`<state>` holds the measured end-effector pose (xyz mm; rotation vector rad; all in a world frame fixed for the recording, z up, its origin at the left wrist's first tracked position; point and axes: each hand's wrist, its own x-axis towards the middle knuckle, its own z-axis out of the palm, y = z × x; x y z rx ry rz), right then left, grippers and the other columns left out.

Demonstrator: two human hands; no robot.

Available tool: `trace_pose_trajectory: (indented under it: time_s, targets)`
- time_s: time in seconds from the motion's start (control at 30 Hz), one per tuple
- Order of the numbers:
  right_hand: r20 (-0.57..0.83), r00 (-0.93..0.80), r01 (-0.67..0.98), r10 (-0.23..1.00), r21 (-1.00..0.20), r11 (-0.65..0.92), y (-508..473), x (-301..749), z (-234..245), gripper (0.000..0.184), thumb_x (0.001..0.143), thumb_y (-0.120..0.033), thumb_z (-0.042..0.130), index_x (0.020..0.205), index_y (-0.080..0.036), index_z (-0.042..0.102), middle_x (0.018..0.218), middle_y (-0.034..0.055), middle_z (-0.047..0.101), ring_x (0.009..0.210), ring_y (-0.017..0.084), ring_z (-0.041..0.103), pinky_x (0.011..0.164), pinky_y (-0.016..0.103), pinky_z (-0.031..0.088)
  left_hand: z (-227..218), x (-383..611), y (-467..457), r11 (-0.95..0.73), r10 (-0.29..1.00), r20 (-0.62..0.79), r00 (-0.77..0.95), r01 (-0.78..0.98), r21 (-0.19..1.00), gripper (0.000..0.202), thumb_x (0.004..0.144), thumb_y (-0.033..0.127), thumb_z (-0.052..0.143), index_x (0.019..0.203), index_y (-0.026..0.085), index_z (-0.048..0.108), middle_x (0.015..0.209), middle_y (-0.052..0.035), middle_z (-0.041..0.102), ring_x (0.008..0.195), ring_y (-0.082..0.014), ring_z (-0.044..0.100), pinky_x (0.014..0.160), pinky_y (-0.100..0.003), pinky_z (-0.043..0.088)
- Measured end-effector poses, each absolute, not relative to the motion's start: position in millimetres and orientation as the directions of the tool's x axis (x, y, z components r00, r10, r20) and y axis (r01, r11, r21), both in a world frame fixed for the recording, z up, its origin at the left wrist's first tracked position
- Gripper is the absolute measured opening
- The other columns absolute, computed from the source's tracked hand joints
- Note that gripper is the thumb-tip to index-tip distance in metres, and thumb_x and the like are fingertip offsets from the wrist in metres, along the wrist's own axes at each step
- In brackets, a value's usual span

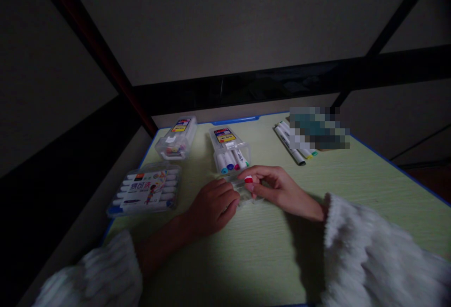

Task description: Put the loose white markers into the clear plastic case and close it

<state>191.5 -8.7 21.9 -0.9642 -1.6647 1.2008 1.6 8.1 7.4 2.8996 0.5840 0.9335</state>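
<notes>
Both hands meet at the middle of a pale green table (268, 250). My left hand (211, 206) is curled, knuckles up, around one end of a small clear plastic marker case (243, 189). My right hand (278, 187) pinches the other end of that case, where a red-capped marker (248, 179) shows at my fingertips. Just behind the hands stands an open clear case of markers (229, 149) with coloured caps facing me.
A flat closed marker box (146, 189) lies at the left edge, and another clear marker case (177, 137) sits behind it. Loose markers (292, 145) lie at the back right by a blurred patch. Dark bars and a wall rise behind the table.
</notes>
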Motion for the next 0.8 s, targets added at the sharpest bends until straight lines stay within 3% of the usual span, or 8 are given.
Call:
trace_pose_trajectory:
  time_s: [0.8]
  targets:
    - [0.258, -0.389, 0.249, 0.884, -0.895, 0.371, -10.9, 191.9, 23.9, 0.015, 0.08, -0.02, 0.056, 0.093, -0.015, 0.063, 0.071, -0.0007, 0.059, 0.06, 0.01, 0.048, 0.052, 0.023, 0.038, 7.1, 2.1, 8.3, -0.931, 0.36, 0.573, 0.736, 0.327, 0.165, 0.023, 0.088, 0.012, 0.038, 0.071, 0.015, 0.052, 0.064, -0.0026, 0.055, 0.061, -0.0147, 0.047, 0.059, -0.026, 0.041]
